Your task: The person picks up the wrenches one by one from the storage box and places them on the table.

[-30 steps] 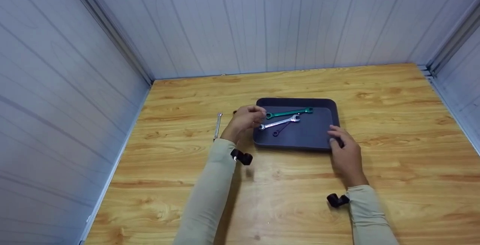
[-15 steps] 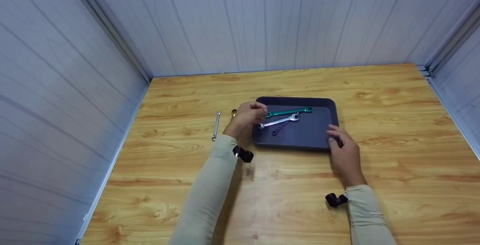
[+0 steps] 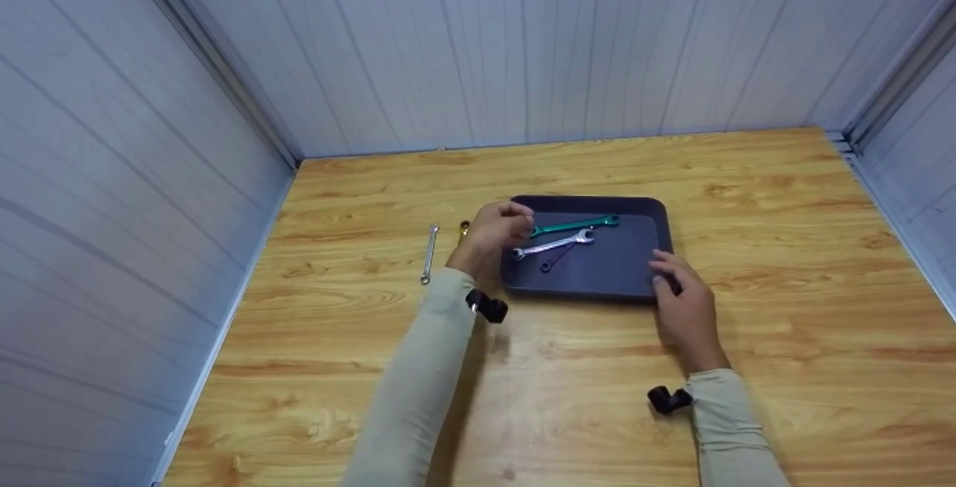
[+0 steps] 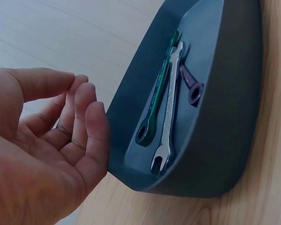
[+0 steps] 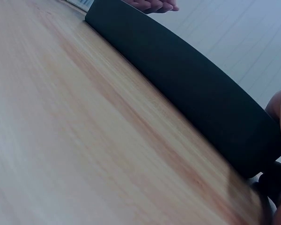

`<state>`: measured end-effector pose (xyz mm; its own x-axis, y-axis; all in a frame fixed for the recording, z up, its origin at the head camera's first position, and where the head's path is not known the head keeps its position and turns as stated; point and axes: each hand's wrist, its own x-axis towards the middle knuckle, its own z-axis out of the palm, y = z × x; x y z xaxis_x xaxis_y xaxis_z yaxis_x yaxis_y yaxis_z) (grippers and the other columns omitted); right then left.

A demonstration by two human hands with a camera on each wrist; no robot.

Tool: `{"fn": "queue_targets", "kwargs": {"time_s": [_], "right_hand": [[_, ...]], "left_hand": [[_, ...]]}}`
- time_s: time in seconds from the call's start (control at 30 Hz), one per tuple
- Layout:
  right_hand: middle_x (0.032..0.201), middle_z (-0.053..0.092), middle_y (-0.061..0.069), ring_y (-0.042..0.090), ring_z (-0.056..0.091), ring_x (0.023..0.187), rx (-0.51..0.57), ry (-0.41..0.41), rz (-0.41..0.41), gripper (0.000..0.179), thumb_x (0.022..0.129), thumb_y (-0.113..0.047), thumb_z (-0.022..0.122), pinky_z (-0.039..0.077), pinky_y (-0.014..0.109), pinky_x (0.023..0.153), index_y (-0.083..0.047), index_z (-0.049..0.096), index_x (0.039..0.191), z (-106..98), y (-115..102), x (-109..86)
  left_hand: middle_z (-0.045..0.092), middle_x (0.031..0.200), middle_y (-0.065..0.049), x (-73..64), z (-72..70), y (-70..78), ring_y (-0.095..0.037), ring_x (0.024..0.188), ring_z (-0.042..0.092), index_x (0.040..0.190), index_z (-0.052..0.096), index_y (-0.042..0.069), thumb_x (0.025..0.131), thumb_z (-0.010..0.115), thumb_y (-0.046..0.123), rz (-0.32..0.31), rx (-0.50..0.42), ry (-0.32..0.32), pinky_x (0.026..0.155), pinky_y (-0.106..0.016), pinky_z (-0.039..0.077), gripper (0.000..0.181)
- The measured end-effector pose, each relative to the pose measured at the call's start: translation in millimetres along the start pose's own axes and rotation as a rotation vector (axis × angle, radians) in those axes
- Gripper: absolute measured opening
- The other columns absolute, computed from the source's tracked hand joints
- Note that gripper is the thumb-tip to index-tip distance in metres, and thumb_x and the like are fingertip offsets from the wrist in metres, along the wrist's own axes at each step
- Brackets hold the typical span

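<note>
A dark rectangular tray [image 3: 590, 296] lies on the table. Inside it are a green wrench [image 3: 575, 225], a silver open-end wrench [image 3: 553, 245] and a small purple wrench [image 3: 556, 258], partly under the silver one. My left hand [image 3: 497, 231] is over the tray's left rim, hiding one end of the green wrench in the head view. Up close in the left wrist view, its fingers [image 4: 97, 122] are loosely bent, thumb near the index fingertip, holding nothing. At the right rim, my right hand [image 3: 687, 304] grips the tray edge; its exact contact is partly hidden.
Left of the tray a slim silver wrench [image 3: 429, 254] lies on the wooden table [image 3: 582, 412]. A yellow wrench end [image 3: 464, 227] shows beside the left hand, the remainder covered. Pale panel walls [image 3: 485, 46] stand behind and at both sides.
The left hand has shifted very slightly right, and more of the yellow wrench's end shows beside it. The right hand and the wrenches in the tray look unchanged, apart from slight camera movement.
</note>
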<state>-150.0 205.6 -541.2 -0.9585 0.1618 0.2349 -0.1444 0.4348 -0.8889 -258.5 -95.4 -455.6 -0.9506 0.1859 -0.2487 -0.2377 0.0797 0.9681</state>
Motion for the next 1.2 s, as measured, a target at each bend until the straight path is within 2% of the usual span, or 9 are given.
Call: {"fn": "queue_targets", "kwargs": {"time_s": [0.27, 0.4, 0.53, 0.67, 0.8, 0.9, 0.97, 1.03, 1.2], "right_hand": [[0.143, 0.056, 0.000, 0.023, 0.041, 0.140, -0.015, 0.009, -0.019, 0.028, 0.103, -0.010, 0.053, 0.032, 0.046, 0.113, -0.004, 0.067, 0.126, 1, 0, 0.5], [0.143, 0.056, -0.002, 0.021, 0.041, 0.140, -0.009, 0.013, -0.015, 0.028, 0.103, -0.012, 0.053, 0.031, 0.045, 0.114, -0.005, 0.067, 0.126, 2, 0, 2.1], [0.143, 0.055, -0.003, 0.020, 0.040, 0.140, -0.008, 0.006, -0.004, 0.028, 0.104, -0.012, 0.053, 0.031, 0.045, 0.114, -0.005, 0.067, 0.127, 2, -1, 1.0], [0.143, 0.055, -0.004, 0.019, 0.040, 0.140, 0.001, 0.005, 0.007, 0.028, 0.104, -0.013, 0.052, 0.031, 0.045, 0.114, -0.006, 0.067, 0.127, 3, -1, 0.5], [0.144, 0.054, -0.005, 0.018, 0.039, 0.141, 0.021, -0.001, 0.024, 0.028, 0.104, -0.015, 0.052, 0.030, 0.044, 0.114, -0.006, 0.066, 0.127, 5, -1, -1.7], [0.144, 0.055, -0.004, 0.018, 0.039, 0.141, 0.032, -0.004, 0.030, 0.028, 0.104, -0.014, 0.052, 0.031, 0.044, 0.114, -0.006, 0.066, 0.127, 6, -1, -3.6], [0.143, 0.055, -0.003, 0.019, 0.039, 0.141, 0.026, -0.006, 0.018, 0.028, 0.104, -0.013, 0.052, 0.031, 0.044, 0.114, -0.005, 0.067, 0.127, 6, -1, -3.6], [0.143, 0.056, -0.002, 0.020, 0.041, 0.140, 0.010, -0.003, 0.001, 0.027, 0.103, -0.011, 0.053, 0.033, 0.045, 0.113, -0.005, 0.067, 0.126, 6, -1, -2.6], [0.142, 0.056, -0.003, 0.020, 0.042, 0.139, -0.010, 0.006, -0.010, 0.027, 0.103, -0.010, 0.052, 0.033, 0.045, 0.113, -0.005, 0.068, 0.125, 2, 0, 0.1]], "left_hand": [[0.068, 0.092, -0.008, 10.3, 4.4, 6.8, -0.019, 0.081, 0.064, 0.119, 0.064, -0.008, 0.096, 0.065, 0.007, -0.034, 0.059, -0.016, 0.078, -0.035, 0.057, 0.028], [0.068, 0.092, -0.011, 14.5, 9.1, 7.7, -0.016, 0.075, 0.063, 0.113, 0.067, -0.005, 0.095, 0.067, 0.007, -0.031, 0.064, -0.053, 0.076, -0.035, 0.057, 0.022], [0.065, 0.086, -0.010, 14.7, 13.7, 4.4, -0.014, 0.068, 0.058, 0.107, 0.068, 0.000, 0.094, 0.068, 0.007, -0.036, 0.051, -0.093, 0.081, -0.042, 0.053, 0.015], [0.066, 0.088, -0.010, 16.8, 17.6, 1.5, -0.016, 0.072, 0.060, 0.105, 0.068, 0.002, 0.094, 0.068, 0.008, -0.046, 0.051, -0.107, 0.092, -0.049, 0.051, 0.013], [0.068, 0.092, -0.011, 18.0, 19.9, -0.6, -0.019, 0.079, 0.063, 0.108, 0.069, -0.001, 0.093, 0.068, 0.009, -0.043, 0.093, -0.097, 0.094, -0.050, 0.051, 0.019], [0.066, 0.087, -0.008, 18.9, 21.4, -3.0, -0.018, 0.075, 0.060, 0.114, 0.068, -0.007, 0.093, 0.067, 0.008, -0.044, 0.130, -0.103, 0.085, -0.045, 0.053, 0.027], [0.065, 0.083, -0.007, 19.5, 22.9, -4.8, -0.017, 0.071, 0.056, 0.117, 0.066, -0.011, 0.093, 0.065, 0.007, -0.049, 0.133, -0.105, 0.077, -0.041, 0.050, 0.030], [0.064, 0.082, -0.007, 20.0, 25.1, -6.0, -0.017, 0.070, 0.056, 0.114, 0.066, -0.011, 0.093, 0.065, 0.005, -0.048, 0.153, -0.092, 0.073, -0.039, 0.048, 0.027], [0.068, 0.091, -0.005, 20.6, 33.3, -7.3, -0.021, 0.082, 0.065, 0.098, 0.070, -0.001, 0.091, 0.067, 0.004, -0.023, 0.232, -0.043, 0.086, -0.044, 0.053, 0.009]]}}
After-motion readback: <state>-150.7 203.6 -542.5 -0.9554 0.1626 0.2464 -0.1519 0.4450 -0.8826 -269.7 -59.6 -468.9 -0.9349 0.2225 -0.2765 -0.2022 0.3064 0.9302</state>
